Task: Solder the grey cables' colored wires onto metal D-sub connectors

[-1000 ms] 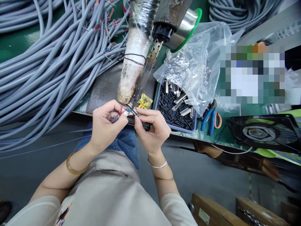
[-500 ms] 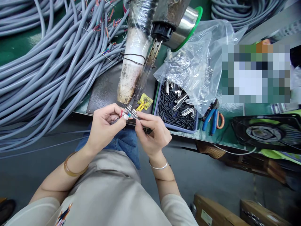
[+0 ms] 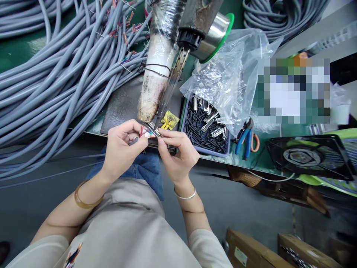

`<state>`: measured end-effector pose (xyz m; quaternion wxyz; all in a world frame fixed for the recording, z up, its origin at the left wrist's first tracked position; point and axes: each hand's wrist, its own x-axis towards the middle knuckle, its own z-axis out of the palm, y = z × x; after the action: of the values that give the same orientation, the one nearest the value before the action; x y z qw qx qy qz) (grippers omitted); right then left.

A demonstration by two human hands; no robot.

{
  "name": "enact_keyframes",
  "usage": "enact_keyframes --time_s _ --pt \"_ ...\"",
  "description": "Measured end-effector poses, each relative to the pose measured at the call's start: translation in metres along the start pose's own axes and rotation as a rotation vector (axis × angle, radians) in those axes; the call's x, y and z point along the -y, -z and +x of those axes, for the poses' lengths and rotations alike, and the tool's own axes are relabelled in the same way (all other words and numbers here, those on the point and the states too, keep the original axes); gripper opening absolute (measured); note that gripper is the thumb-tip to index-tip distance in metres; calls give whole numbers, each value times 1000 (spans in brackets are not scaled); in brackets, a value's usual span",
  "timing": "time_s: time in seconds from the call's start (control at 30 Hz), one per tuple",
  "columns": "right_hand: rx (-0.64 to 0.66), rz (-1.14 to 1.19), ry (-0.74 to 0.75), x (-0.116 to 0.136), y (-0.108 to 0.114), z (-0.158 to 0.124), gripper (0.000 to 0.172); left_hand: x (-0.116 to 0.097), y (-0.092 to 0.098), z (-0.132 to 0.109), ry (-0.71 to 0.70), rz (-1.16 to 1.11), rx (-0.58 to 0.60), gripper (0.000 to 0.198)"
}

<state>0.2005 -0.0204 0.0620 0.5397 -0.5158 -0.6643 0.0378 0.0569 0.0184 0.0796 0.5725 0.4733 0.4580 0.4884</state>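
Note:
My left hand [image 3: 121, 149] is closed around the end of a grey cable [image 3: 134, 140], whose red and other coloured wires fan out at my fingertips. My right hand [image 3: 177, 150] pinches a small metal connector [image 3: 155, 131] against those wire ends. Both hands meet at the bench's front edge, just below the tip of a soldering iron [image 3: 170, 87] that slants down from a wrapped, stained holder [image 3: 154, 80].
Heaps of grey cable [image 3: 55, 78] cover the left of the green bench. A blue tray [image 3: 208, 128] holds black sleeves and metal connectors under a clear plastic bag [image 3: 231, 78]. Blue-handled pliers [image 3: 245, 139], a solder spool [image 3: 214, 33] and a black fan [image 3: 309, 156] lie to the right. Cardboard boxes [image 3: 251, 253] sit on the floor.
My hands stay together at the iron's tip, with only small shifts of the fingers and connector. The view has drifted slightly.

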Motion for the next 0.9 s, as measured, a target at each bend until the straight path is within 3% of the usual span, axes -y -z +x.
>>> enact_keyframes --time_s 0.53,0.9 --pt "-7 75 -33 -5 -1 1 17 1 7 6 57 -78 108 17" --pt "-4 32 9 -7 -4 1 15 6 3 2 52 -86 50 16"
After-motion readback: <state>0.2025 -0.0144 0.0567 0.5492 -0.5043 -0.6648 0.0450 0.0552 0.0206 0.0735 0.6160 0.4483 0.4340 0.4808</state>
